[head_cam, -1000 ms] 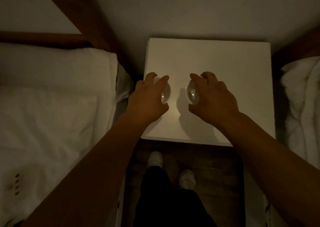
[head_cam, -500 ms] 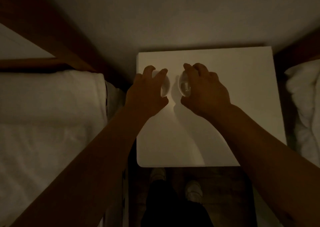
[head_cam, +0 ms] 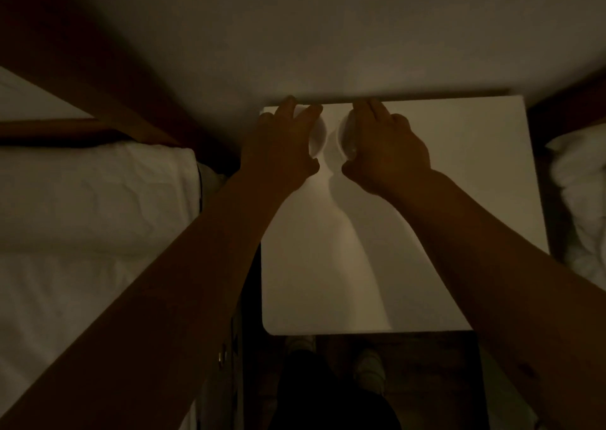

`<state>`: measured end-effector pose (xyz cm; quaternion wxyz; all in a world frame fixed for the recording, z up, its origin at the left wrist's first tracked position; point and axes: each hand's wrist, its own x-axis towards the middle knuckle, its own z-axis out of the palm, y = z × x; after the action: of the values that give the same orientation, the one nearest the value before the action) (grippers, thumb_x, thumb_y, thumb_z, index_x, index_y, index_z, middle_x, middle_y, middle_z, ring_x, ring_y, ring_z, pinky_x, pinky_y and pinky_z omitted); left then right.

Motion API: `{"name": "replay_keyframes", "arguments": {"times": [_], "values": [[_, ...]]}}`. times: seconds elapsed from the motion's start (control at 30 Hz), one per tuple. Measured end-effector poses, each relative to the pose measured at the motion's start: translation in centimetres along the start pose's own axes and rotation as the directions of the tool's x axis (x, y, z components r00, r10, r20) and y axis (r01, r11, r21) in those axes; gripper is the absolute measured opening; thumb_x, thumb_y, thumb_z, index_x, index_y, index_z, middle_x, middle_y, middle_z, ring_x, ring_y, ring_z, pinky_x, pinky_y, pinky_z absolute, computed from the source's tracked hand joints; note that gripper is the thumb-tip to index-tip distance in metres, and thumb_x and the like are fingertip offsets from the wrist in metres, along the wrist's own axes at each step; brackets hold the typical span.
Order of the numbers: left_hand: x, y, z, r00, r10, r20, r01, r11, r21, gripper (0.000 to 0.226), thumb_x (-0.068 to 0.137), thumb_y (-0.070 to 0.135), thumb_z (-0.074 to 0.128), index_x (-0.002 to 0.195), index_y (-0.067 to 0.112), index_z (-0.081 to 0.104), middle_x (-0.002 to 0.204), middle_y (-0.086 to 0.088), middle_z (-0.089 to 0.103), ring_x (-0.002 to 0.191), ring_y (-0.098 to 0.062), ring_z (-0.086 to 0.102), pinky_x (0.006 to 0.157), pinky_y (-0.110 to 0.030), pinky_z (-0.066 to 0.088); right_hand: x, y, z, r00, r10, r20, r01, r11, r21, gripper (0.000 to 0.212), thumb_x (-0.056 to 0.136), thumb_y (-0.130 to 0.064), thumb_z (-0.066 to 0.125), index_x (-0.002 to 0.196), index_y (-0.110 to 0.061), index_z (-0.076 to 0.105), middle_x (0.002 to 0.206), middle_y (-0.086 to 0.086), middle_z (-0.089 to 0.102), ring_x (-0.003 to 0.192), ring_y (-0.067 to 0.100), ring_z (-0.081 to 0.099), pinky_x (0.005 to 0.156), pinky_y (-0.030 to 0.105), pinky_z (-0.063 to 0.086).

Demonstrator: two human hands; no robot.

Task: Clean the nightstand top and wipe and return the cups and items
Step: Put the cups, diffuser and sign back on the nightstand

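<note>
Both of your hands reach to the far edge of the white nightstand surface (head_cam: 442, 200), in the upper middle of the frame, right up against the pale wall (head_cam: 328, 36). Your left hand (head_cam: 278, 147) comes down from above onto 1 cup (head_cam: 318, 134), a pale rounded shape whose right side shows past your fingers; the grip is closed around it, with the thumb low at the near side and the fingers spread over the far side. Your right hand (head_cam: 387, 150) covers the second cup (head_cam: 346, 137) in the same way, its grip wrapped over the top so that only the left side of the glassy body shows. The 2 cups stand just beside each other near the back left corner of the surface, with a narrow gap between them; in this dim light you cannot tell whether their bases touch the surface. Both forearms run from the lower corners of the frame up toward the middle, and they throw soft shadows on the surface with a lighter strip between them. A bed (head_cam: 82, 216) with white bedding fills the left of the frame, with a dark wooden frame (head_cam: 98, 85) above it. More white bedding (head_cam: 580, 183) sits at the right edge. At the bottom middle, below the near edge of the surface, you see your dark trousers (head_cam: 328, 397) and 2 pale shoes (head_cam: 369, 367) on the dark floor.
</note>
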<state>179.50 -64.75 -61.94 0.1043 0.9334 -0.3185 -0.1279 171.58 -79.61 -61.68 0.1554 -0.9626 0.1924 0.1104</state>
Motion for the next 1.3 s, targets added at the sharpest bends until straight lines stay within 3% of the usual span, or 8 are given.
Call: {"name": "replay_keyframes", "arguments": {"times": [0.2,0.43,0.6,0.77,1.0,1.3], "values": [[1.1,0.0,0.0,0.999,-0.018,0.028,0.018,1.0,0.005,0.079,0.076,0.035,0.078,0.142,0.029,0.036,0.144,-0.005,0.036,0.118,-0.036,0.047,0.092,-0.045,0.048,1.7,0.7,-0.3,0.998,-0.022,0.058,0.019,0.999,0.051,0.102,0.073,-0.029,0.08,0.151,-0.02,0.016,0.157,0.002,0.02,0.14,0.036,0.024,0.106,0.051,0.036],[1.1,-0.3,0.0,0.999,-0.002,0.042,0.0,0.999,0.039,0.084,0.077,0.042,0.074,0.147,0.032,0.028,0.153,-0.007,0.026,0.126,-0.038,0.043,0.097,-0.049,0.047,1.8,0.9,-0.2,0.998,-0.052,0.038,0.05,0.997,0.052,0.105,0.07,-0.035,0.082,0.15,-0.017,0.016,0.156,0.006,0.022,0.142,0.039,0.018,0.106,0.056,0.034],[0.2,-0.2,0.0,0.993,-0.049,0.11,0.047,0.999,0.02,0.099,0.081,0.06,0.064,0.153,0.034,0.001,0.162,-0.012,-0.007,0.145,-0.045,0.004,0.112,-0.058,0.022,1.2,0.7,-0.6,0.998,-0.038,0.049,0.036,0.998,0.045,0.113,0.068,-0.052,0.079,0.152,-0.024,0.007,0.161,0.006,0.0,0.146,0.037,0.001,0.109,0.057,0.025],[-1.9,-0.2,-0.2,1.0,-0.028,-0.009,0.028,1.0,0.001,0.094,0.081,0.066,0.055,0.154,0.029,0.009,0.161,-0.017,-0.001,0.145,-0.045,0.004,0.111,-0.062,0.022,-0.5,0.9,-1.0,0.996,-0.063,-0.061,0.061,0.998,-0.032,0.11,0.07,-0.062,0.071,0.151,-0.022,0.009,0.161,0.012,0.002,0.146,0.037,0.004,0.108,0.058,0.027],[-4.6,-0.7,-1.0,0.992,-0.12,-0.03,0.121,0.992,0.019,0.093,0.083,0.069,0.049,0.153,0.029,0.003,0.162,-0.014,-0.004,0.146,-0.041,0.003,0.111,-0.059,0.022,-2.9,0.0,-1.6,0.989,-0.125,-0.08,0.121,0.992,-0.047,0.1,0.076,-0.059,0.068,0.151,-0.019,0.014,0.161,0.013,0.004,0.146,0.036,0.005,0.11,0.055,0.026],[-12.7,-1.8,-4.5,0.954,-0.286,-0.093,0.281,0.958,-0.063,0.084,0.083,0.067,0.049,0.15,0.025,0.022,0.158,-0.015,0.017,0.143,-0.037,0.017,0.106,-0.057,0.03,-7.4,-5.3,-2.5,0.939,-0.34,-0.047,0.333,0.937,-0.108,0.095,0.079,-0.055,0.067,0.15,-0.017,0.017,0.159,0.016,0.011,0.146,0.036,0.008,0.108,0.055,0.029]]}}
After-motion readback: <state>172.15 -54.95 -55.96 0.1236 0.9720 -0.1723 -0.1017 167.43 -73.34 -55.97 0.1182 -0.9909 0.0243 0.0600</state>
